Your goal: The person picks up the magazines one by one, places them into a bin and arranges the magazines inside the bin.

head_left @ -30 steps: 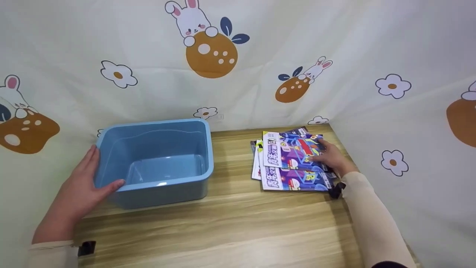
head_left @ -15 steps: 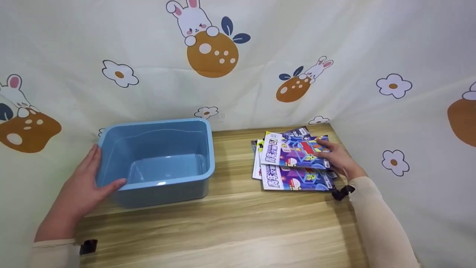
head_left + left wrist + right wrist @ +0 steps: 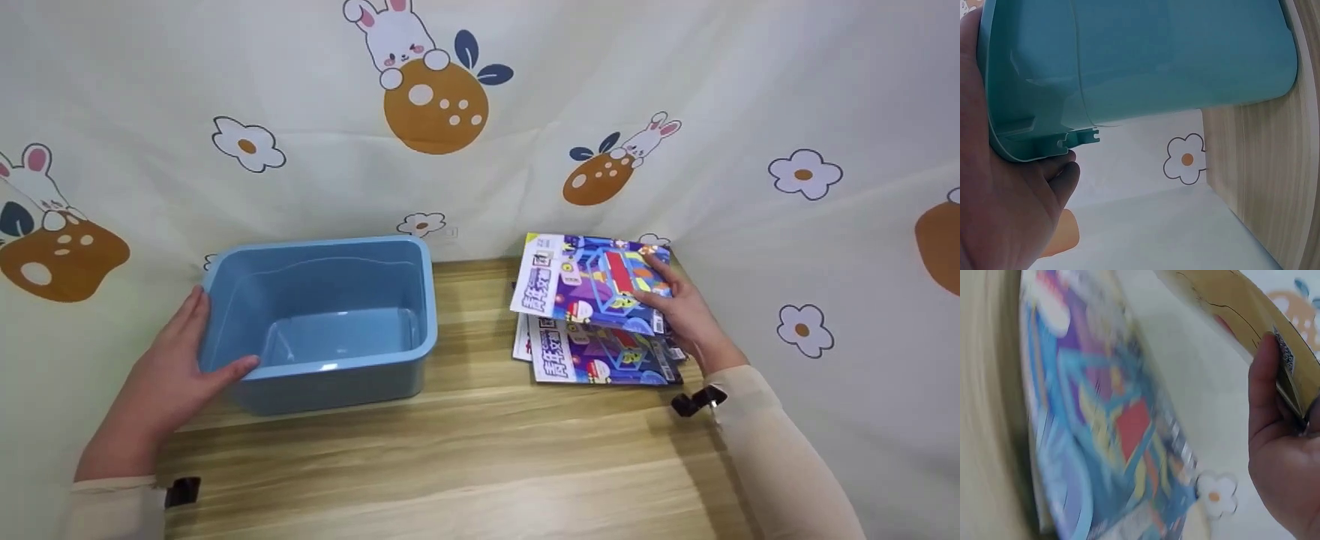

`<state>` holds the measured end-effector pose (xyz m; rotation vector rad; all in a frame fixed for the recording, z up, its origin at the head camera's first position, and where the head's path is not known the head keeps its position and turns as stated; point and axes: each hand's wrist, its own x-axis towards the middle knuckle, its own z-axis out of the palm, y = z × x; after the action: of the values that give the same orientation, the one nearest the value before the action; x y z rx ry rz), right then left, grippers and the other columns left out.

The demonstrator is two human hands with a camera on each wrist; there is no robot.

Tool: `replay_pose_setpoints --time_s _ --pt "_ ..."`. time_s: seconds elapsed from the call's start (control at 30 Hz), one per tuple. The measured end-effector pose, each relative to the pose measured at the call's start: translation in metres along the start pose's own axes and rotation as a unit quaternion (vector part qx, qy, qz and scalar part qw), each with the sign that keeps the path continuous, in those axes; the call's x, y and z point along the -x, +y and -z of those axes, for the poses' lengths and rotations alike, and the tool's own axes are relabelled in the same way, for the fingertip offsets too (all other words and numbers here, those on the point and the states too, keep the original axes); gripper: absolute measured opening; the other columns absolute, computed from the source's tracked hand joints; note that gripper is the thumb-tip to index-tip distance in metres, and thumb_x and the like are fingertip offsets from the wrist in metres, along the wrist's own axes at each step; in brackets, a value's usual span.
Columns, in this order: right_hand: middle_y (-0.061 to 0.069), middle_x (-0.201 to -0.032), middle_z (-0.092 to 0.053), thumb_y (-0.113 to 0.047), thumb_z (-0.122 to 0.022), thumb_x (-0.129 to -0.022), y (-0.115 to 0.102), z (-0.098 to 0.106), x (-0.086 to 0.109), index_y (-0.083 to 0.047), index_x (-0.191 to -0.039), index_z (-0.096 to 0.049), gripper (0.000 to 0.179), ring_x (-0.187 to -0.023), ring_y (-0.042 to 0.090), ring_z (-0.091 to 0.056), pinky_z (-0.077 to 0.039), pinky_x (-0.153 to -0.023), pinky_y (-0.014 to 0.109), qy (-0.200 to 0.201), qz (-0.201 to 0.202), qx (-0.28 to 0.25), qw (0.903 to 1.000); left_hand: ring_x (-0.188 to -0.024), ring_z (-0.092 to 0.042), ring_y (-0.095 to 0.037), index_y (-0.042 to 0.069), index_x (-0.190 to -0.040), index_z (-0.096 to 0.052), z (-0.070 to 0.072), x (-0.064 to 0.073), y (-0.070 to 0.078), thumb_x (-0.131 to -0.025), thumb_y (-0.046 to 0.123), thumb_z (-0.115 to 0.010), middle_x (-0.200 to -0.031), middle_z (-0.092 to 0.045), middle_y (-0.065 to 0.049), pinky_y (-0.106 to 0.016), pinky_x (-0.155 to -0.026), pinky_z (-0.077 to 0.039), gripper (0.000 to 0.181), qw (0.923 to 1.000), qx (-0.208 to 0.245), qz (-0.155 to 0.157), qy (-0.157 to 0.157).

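A blue plastic bin (image 3: 337, 392) stands at the left of the table, its inside bare. My left hand (image 3: 161, 382) grips its near left corner, thumb over the front rim and fingers along the left side. In the left wrist view, fingertips of that hand (image 3: 1010, 208) tuck under the rim. At the right, my right hand (image 3: 694, 322) pinches a colourful magazine (image 3: 577, 277) by its right edge, raised and tilted above a small pile of magazines (image 3: 600, 367). The right wrist view shows the thumb (image 3: 1264, 377) against the lifted one; the pile below is blurred.
The wood-grain table (image 3: 465, 465) lies beneath everything. A cream curtain (image 3: 315, 195) printed with rabbits and flowers hangs behind it and along both sides. Black clips (image 3: 182, 491) sit by the sleeves.
The right hand has lifted the top magazine off the pile, its far edge tipping up, and uncovered more of the one below. The left hand keeps its hold on the bin.
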<state>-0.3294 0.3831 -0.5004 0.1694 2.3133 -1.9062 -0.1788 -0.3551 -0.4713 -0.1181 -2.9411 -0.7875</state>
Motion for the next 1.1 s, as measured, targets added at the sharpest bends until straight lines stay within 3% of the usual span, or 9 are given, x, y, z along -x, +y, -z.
replay_pose_setpoints --time_s 0.17,0.33,0.53,0.8,1.1 --pt "0.016 -0.177 -0.030 -0.038 -0.090 -0.095 -0.029 -0.021 0.011 -0.048 -0.172 -0.037 0.094 -0.136 0.036 -0.061 -0.065 -0.099 0.038 -0.007 0.006 -0.021 0.9997 -0.162 -0.012 -0.063 0.005 -0.177 -0.001 0.002 0.001 0.000 -0.097 0.065 -0.076 -0.184 0.001 -0.022 -0.094 -0.102 -0.030 0.126 1.0000 0.000 -0.003 0.001" --pt "0.015 -0.174 -0.036 -0.042 -0.091 -0.094 -0.060 -0.044 0.020 -0.049 -0.170 -0.041 0.092 -0.130 0.034 -0.066 -0.065 -0.097 0.037 -0.016 0.015 -0.006 0.9997 -0.161 -0.013 -0.065 0.006 -0.177 0.000 0.001 0.000 0.001 -0.097 0.066 -0.076 -0.184 0.002 -0.021 -0.094 -0.102 -0.030 0.126 1.0000 -0.001 -0.001 -0.002" --pt "0.018 -0.166 -0.042 -0.024 -0.088 -0.099 -0.092 -0.083 0.028 -0.040 -0.171 -0.045 0.085 -0.120 0.031 -0.073 -0.066 -0.096 0.038 -0.059 0.046 -0.060 0.9954 -0.161 -0.013 -0.064 0.006 -0.177 0.001 0.001 -0.001 -0.001 -0.097 0.067 -0.075 -0.184 0.003 -0.020 -0.093 -0.103 -0.030 0.126 1.0000 -0.006 -0.002 -0.004" --pt "0.021 -0.155 -0.054 -0.011 -0.090 -0.093 -0.124 -0.150 0.042 -0.039 -0.167 -0.050 0.089 -0.098 0.031 -0.080 -0.068 -0.086 0.041 -0.115 0.053 -0.111 0.9857 -0.163 -0.012 -0.060 0.004 -0.176 -0.001 0.002 -0.001 -0.001 -0.098 0.066 -0.075 -0.184 0.002 -0.021 -0.092 -0.108 -0.028 0.125 0.9999 -0.009 -0.009 0.001" --pt "0.015 -0.160 -0.049 -0.007 -0.088 -0.095 -0.139 -0.216 0.046 -0.035 -0.167 -0.052 0.085 -0.118 0.035 -0.073 -0.065 -0.098 0.041 -0.148 0.061 -0.117 0.9801 -0.163 -0.012 -0.062 0.005 -0.176 0.002 -0.001 -0.001 -0.001 -0.097 0.067 -0.076 -0.184 0.004 -0.021 -0.092 -0.108 -0.028 0.127 1.0000 -0.003 -0.003 0.003"
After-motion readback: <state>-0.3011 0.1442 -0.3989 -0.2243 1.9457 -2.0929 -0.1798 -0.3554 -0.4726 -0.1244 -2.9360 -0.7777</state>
